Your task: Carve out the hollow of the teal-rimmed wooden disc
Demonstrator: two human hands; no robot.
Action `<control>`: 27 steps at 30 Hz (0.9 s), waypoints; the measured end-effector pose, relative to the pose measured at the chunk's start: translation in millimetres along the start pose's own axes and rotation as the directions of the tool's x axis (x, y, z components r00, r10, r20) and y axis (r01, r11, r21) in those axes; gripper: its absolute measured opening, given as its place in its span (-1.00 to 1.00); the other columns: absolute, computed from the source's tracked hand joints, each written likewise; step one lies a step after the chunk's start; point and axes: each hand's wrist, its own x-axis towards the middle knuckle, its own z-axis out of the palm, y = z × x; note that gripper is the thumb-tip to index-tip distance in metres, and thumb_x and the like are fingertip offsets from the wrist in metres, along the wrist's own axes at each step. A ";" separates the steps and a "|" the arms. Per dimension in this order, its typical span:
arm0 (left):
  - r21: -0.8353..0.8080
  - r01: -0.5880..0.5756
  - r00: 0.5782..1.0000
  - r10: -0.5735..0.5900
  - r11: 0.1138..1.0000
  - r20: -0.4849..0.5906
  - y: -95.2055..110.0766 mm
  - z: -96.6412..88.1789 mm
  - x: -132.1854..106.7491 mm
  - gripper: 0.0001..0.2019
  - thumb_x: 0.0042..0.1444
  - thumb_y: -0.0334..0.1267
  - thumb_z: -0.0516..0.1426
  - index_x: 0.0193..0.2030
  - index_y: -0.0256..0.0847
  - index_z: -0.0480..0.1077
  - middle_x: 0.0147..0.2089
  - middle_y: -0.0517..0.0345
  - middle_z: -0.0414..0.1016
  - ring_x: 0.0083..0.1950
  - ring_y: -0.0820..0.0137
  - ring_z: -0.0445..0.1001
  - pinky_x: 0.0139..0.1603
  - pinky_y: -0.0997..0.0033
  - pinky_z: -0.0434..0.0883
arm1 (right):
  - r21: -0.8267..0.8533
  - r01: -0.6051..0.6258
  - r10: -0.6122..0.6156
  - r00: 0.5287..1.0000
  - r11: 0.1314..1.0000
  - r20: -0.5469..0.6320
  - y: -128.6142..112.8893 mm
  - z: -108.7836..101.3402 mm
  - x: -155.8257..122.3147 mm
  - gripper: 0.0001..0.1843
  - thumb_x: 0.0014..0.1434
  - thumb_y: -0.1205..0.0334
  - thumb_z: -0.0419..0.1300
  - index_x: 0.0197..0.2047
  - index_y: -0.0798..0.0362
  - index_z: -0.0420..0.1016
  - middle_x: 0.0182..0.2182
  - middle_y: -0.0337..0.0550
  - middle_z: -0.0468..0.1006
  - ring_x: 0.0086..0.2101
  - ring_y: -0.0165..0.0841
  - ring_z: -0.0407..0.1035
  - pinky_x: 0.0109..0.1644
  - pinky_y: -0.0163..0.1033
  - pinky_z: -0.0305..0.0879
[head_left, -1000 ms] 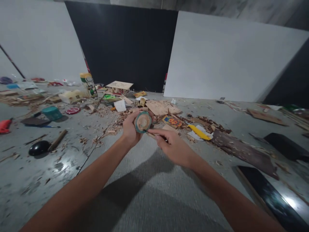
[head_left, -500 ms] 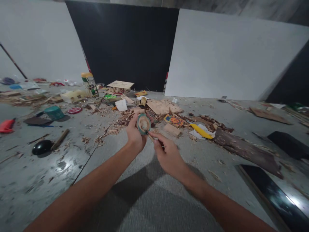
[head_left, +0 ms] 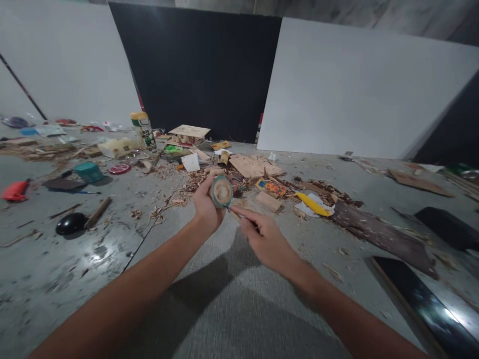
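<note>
My left hand (head_left: 205,203) is closed around a small round wooden piece (head_left: 222,191) with a teal rim and a pale face, held up in front of me. My right hand (head_left: 264,239) pinches a thin stick-like tool (head_left: 236,215), its tip just under the round piece's lower edge. Both hands hover above a grey mat (head_left: 232,299) on the floor. What kind of tool it is I cannot make out.
Wood shavings and scraps (head_left: 175,192) litter the floor ahead, with flat wooden boards (head_left: 250,165), a yellow object (head_left: 313,203), a painted tile (head_left: 272,187), a teal tub (head_left: 88,172), a black mallet (head_left: 72,222) and a bottle (head_left: 142,128). Dark bark (head_left: 377,233) and a black panel (head_left: 419,301) lie right.
The tool's tip has dropped from the round piece's face to just below its lower edge. Both hands stay in about the same place; the view shifted slightly.
</note>
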 end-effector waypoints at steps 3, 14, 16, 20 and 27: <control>0.148 -0.057 0.983 0.030 0.987 0.180 0.6 -7.7 1.7 -0.82 0.04 -0.22 0.12 -0.29 -0.23 0.50 -0.35 0.08 0.53 -0.33 0.37 0.52 -0.25 0.43 0.47 | -0.059 0.011 -0.008 0.999 0.998 0.042 1.8 -3.9 1.7 -0.55 0.32 0.30 -0.02 0.17 0.09 0.53 -0.49 -0.15 0.49 -0.50 -0.38 0.25 -0.42 -0.27 0.19; 0.545 -0.143 0.839 -0.191 0.826 0.510 15.6 -18.9 7.1 -0.81 0.05 -0.22 0.23 -0.26 -0.25 0.62 -0.20 -0.06 0.58 -0.14 0.27 0.49 -0.08 0.42 0.39 | 0.063 -0.081 0.074 0.991 0.995 0.110 4.4 -4.8 3.6 -0.52 0.30 0.33 -0.04 0.20 0.14 0.49 -0.56 -0.26 0.29 -0.55 -0.42 0.12 -0.48 -0.32 0.03; 0.656 -0.211 0.780 -0.280 0.724 0.560 22.4 -18.2 6.9 -0.87 0.01 -0.29 0.27 -0.31 -0.23 0.64 -0.20 -0.07 0.59 -0.09 0.23 0.47 -0.04 0.40 0.36 | 0.060 -0.067 0.059 0.991 0.996 0.117 6.7 -1.4 3.6 -0.52 0.25 0.40 -0.03 0.13 0.09 0.54 -0.56 -0.26 0.29 -0.53 -0.42 0.15 -0.47 -0.33 0.04; 0.750 -0.373 0.678 -0.390 0.547 0.622 34.6 -20.9 11.1 -0.87 0.00 -0.33 0.26 -0.31 -0.10 0.64 -0.23 0.01 0.60 -0.08 0.14 0.49 -0.06 0.30 0.38 | 0.076 -0.077 0.066 0.988 0.994 0.137 11.6 4.3 3.8 -0.54 0.19 0.45 -0.02 0.01 0.05 0.60 -0.59 -0.30 0.28 -0.55 -0.43 0.13 -0.48 -0.34 0.04; 0.569 -0.030 0.807 -0.315 0.822 0.499 47.1 -10.3 15.4 -0.80 0.09 -0.19 0.16 -0.36 -0.25 0.57 -0.28 -0.08 0.58 -0.27 0.23 0.54 -0.22 0.30 0.47 | 0.070 -0.082 0.074 0.991 0.994 0.108 6.9 -0.5 2.6 -0.56 0.30 0.29 0.02 0.18 0.08 0.50 -0.46 -0.17 0.45 -0.50 -0.40 0.21 -0.43 -0.30 0.10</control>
